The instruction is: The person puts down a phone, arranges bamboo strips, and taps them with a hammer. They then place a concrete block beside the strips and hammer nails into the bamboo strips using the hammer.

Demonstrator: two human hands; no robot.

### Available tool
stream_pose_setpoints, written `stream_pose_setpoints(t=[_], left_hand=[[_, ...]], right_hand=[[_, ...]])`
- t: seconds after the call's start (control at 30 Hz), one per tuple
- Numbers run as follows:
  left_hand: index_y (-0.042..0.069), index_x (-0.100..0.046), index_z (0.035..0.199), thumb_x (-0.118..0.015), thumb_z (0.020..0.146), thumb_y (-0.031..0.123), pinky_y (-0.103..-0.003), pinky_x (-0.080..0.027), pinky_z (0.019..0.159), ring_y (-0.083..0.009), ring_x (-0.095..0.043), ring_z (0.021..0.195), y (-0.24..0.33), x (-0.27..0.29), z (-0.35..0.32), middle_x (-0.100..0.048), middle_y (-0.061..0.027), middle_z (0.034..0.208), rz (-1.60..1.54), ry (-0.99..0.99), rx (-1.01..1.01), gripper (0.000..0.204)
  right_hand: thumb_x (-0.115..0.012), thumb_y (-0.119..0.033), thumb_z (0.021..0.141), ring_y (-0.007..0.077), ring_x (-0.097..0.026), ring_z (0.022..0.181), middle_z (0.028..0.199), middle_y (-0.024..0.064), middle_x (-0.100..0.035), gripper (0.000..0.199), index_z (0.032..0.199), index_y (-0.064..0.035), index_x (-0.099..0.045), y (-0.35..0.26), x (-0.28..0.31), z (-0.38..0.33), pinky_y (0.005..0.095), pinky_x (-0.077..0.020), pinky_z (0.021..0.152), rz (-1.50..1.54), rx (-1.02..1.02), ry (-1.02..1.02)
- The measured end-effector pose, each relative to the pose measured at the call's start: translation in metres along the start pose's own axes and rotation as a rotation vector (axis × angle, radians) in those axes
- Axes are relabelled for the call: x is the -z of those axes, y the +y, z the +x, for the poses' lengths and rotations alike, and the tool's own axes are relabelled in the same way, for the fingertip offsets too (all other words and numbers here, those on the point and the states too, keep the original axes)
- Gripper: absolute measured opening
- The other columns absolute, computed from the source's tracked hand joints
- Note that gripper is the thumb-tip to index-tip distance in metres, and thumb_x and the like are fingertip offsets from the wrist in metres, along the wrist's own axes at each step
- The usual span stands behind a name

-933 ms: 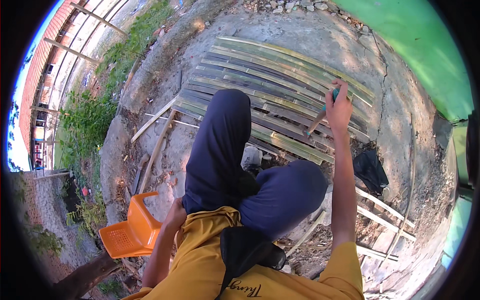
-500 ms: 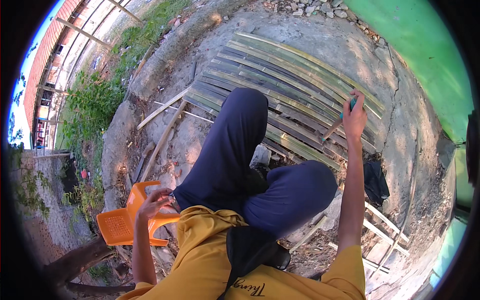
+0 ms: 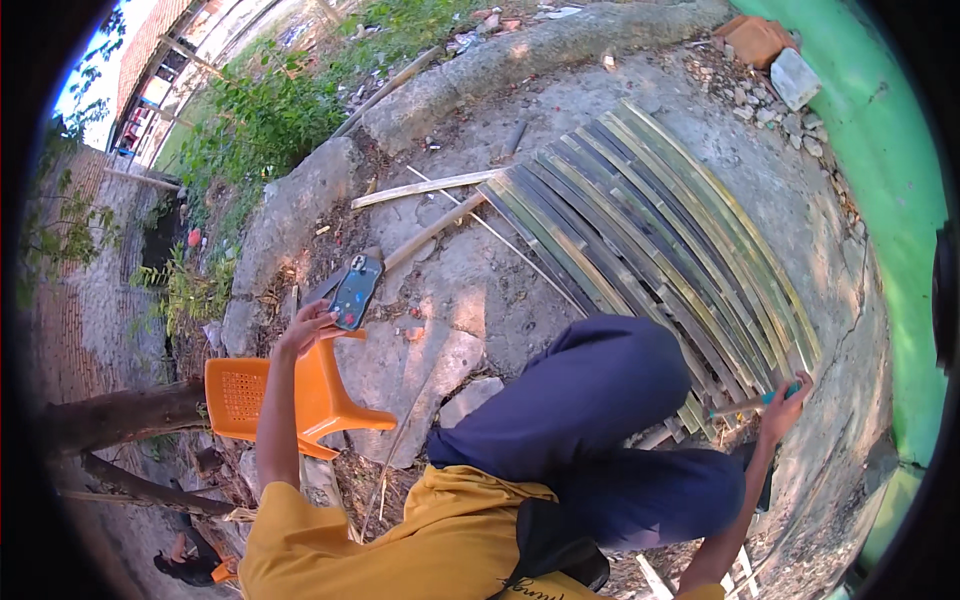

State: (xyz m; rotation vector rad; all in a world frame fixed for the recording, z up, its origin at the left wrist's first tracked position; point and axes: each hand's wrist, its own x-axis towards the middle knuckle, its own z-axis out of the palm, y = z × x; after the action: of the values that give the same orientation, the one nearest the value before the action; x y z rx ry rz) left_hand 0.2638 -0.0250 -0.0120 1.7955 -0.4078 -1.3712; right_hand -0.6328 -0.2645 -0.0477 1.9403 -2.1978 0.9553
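My left hand (image 3: 308, 328) is raised on the left, its fingers closed on the lower end of a smartphone (image 3: 356, 290) in a dark case with small coloured spots. Below that hand is an orange plastic chair (image 3: 325, 390). On the right, my right hand (image 3: 788, 408) grips a short tool (image 3: 742, 405) with a teal handle and a narrow brownish length pointing left; its exact kind is unclear. The tool lies over the near right end of a panel of split bamboo slats (image 3: 650, 235), laid side by side on the ground. My bent legs in dark trousers cover part of the panel's near edge.
Loose wooden strips (image 3: 430, 188) lie left of the slats. A rough concrete kerb (image 3: 480, 80) and green plants (image 3: 265, 125) border the far left. Stones (image 3: 770, 110) sit by the green wall (image 3: 865, 130). A thick branch (image 3: 130, 415) and another person (image 3: 190, 560) show at lower left.
My left hand has lifted from beside my leg, bringing the phone into full view. The view has turned left, and my right hand with the tool appears lower and farther right.
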Motion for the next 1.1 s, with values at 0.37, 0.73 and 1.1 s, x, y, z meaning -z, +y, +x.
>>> stream_pose_setpoints(t=[0.37,0.73,1.1], left_hand=[[-0.006,-0.058,0.117,-0.050,0.103,0.005,-0.042,-0.061,0.093,-0.0302,-0.069,0.105,-0.082,0.051,0.227,-0.065,-0.0181,0.119,-0.316,0.506,-0.086,0.020],[-0.009,-0.050,0.126,-0.044,0.106,0.006,-0.052,-0.057,0.101,-0.0368,-0.063,0.116,-0.060,-0.012,0.318,-0.060,-0.0217,0.123,-0.543,0.420,-0.069,0.026],[-0.009,-0.051,0.124,-0.048,0.105,0.007,-0.047,-0.062,0.093,-0.0356,-0.068,0.108,-0.039,-0.036,0.377,-0.062,-0.0215,0.121,-0.594,0.337,-0.175,0.025]], right_hand=[[-0.052,-0.020,0.105,0.0312,-0.065,0.086,0.114,0.0159,-0.065,0.023,0.123,-0.0062,-0.055,0.100,0.087,0.010,0.0406,-0.0521,0.075,-0.188,-0.119,0.059],[-0.061,-0.033,0.101,0.0092,-0.054,0.059,0.077,0.0032,-0.060,0.036,0.131,-0.0130,-0.063,0.152,0.189,-0.065,0.0197,-0.0424,0.050,0.247,-0.833,0.311],[-0.060,-0.026,0.101,0.0114,-0.056,0.057,0.098,0.0078,-0.065,0.035,0.132,-0.0108,-0.061,0.143,0.190,-0.087,0.0214,-0.0449,0.048,0.205,-0.877,0.202]])
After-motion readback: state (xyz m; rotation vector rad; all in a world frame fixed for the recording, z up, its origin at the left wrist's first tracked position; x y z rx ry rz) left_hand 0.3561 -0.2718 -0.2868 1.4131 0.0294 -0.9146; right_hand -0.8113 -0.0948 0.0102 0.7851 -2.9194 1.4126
